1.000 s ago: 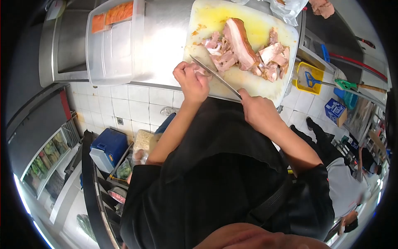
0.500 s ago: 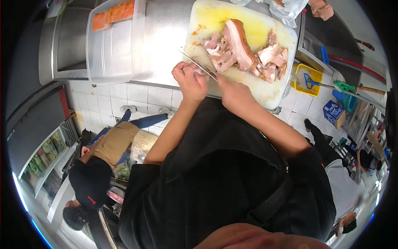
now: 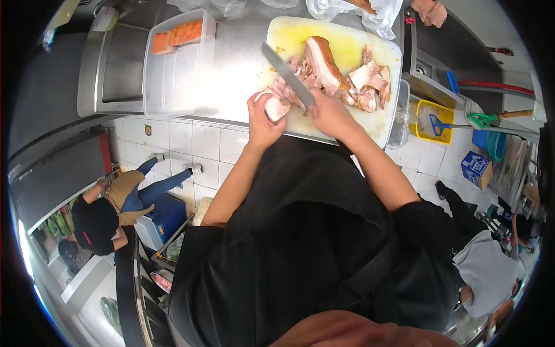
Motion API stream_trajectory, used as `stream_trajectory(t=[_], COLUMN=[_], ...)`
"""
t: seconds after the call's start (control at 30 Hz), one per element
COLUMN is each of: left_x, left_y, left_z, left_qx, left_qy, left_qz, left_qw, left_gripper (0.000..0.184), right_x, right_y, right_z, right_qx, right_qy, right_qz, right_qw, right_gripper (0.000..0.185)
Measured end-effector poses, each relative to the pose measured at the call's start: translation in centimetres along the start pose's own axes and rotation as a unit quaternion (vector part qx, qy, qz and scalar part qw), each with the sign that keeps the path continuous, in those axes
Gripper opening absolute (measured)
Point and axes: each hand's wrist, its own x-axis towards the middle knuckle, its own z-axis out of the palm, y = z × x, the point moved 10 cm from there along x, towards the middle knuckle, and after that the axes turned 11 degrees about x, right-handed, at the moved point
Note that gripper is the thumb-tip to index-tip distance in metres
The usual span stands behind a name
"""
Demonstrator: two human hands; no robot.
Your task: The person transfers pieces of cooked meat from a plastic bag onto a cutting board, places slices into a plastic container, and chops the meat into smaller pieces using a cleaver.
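Observation:
My left hand [image 3: 264,126] is closed round a pale meat piece [image 3: 276,109] at the near left edge of the white cutting board [image 3: 370,127]. My right hand [image 3: 330,114] grips a knife [image 3: 287,75], its broad blade slanting up and left over the board, just above the held piece. Cut meat lies under and beside the blade. A long meat slab [image 3: 325,65] with browned skin rests at the board's middle, and a heap of meat chunks [image 3: 370,84] lies to its right. Yellowish liquid covers the far part of the board.
A clear plastic container [image 3: 176,87] with orange pieces [image 3: 185,33] stands left on the steel counter [image 3: 234,58]. Plastic bags lie along the far side. A yellow bucket [image 3: 433,122] is on the floor at right. One person [image 3: 95,222] is at left, others at right.
The knife has been raised and turned to show its broad side. The meat in my left hand now shows more. The view has shifted, and the person at left has moved further left.

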Motion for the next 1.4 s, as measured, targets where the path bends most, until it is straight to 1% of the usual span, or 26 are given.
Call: stream_trajectory(t=[0.03,0.1,0.13,0.17,0.2,0.27,0.33,0.43,0.47,0.7,0.83,0.9,1.0,1.07,1.13,1.2,1.3,1.37,1.4], left_x=[-0.3,-0.3,-0.5,-0.5,-0.3,-0.2,-0.3,-0.7,-1.0,-1.7,-1.7,-1.7,-1.7,-1.6,-1.6,-1.6,-1.3,-1.2,-1.3], left_y=[-0.8,-0.3,-2.0,-3.0,-2.5,-3.0,-3.4,-2.5,-2.7,-3.0,-3.0,-2.7,-2.3,-2.2,-2.4,-2.1,-2.5,-2.3,-2.6], left_z=[0.2,-0.4,-0.1,0.3,-0.1,0.1,0.7,1.5,1.5,1.6,1.7,1.3,1.1,1.2,1.0,1.1,0.8,0.5,0.5], left_qx=[0.004,0.013,-0.129,-0.268,-0.294,-0.285,-0.276,-0.272,-0.259,-0.188,-0.214,-0.166,-0.17,-0.161,-0.15,-0.133,-0.141,-0.146,-0.203], left_qy=[-0.008,0.005,0.0,-0.006,0.001,-0.012,-0.024,-0.022,-0.01,0.035,0.034,0.044,0.04,0.041,0.043,0.023,0.04,0.034,0.03], left_qz=[0.004,0.025,-0.05,-0.121,-0.121,-0.115,-0.109,-0.096,-0.092,-0.081,-0.096,-0.074,-0.08,-0.08,-0.081,-0.098,-0.098,-0.095,-0.119], left_qw=[1.0,1.0,0.99,0.956,0.948,0.952,0.955,0.957,0.961,0.978,0.972,0.982,0.981,0.983,0.984,0.986,0.984,0.984,0.971], left_gripper=[0.071,0.073,0.075,0.077,0.074,0.072,0.07,0.069,0.069,0.068,0.068,0.068,0.067,0.066,0.066,0.069,0.066,0.068,0.069], right_x=[-0.4,-1.2,-1.6,-1.9,-2.1,-3.1,-3.8,-4.3,-4.2,-5.3,-6.5,-6.5,-6.4,-6.1,-5.6,-4.9,-2.4,-1.7,-1.7], right_y=[-1.0,-2.2,-2.4,-2.6,-2.9,-3.2,-3.0,-1.9,-1.7,-2.2,-2.6,-2.6,-1.6,-0.3,0.3,1.3,0.8,0.7,0.6], right_z=[-1.3,-3.6,-4.4,-4.7,-4.4,-3.7,-1.1,0.9,1.2,0.9,0.7,0.8,1.0,1.9,2.5,3.5,4.0,4.0,3.3], right_qx=[-0.001,-0.002,0.002,0.003,0.001,0.003,-0.087,-0.113,-0.115,-0.129,-0.141,-0.141,-0.153,-0.17,-0.16,-0.149,-0.146,-0.126,-0.126], right_qy=[0.002,0.033,0.063,0.068,0.052,0.039,-0.025,-0.046,-0.045,-0.043,-0.059,-0.065,-0.06,-0.088,-0.089,-0.092,-0.061,-0.076,-0.072], right_qz=[-0.006,-0.024,-0.034,-0.04,-0.054,-0.068,-0.038,-0.04,-0.051,-0.059,-0.052,-0.048,-0.05,-0.036,-0.032,-0.022,-0.048,-0.024,-0.027], right_qw=[1.0,0.999,0.997,0.997,0.997,0.997,0.995,0.992,0.991,0.989,0.987,0.987,0.985,0.981,0.983,0.984,0.986,0.989,0.989], right_gripper=[0.03,0.03,0.029,0.029,0.03,0.03,0.031,0.036,0.039,0.037,0.036,0.035,0.034,0.033,0.033,0.033,0.032,0.034,0.034])
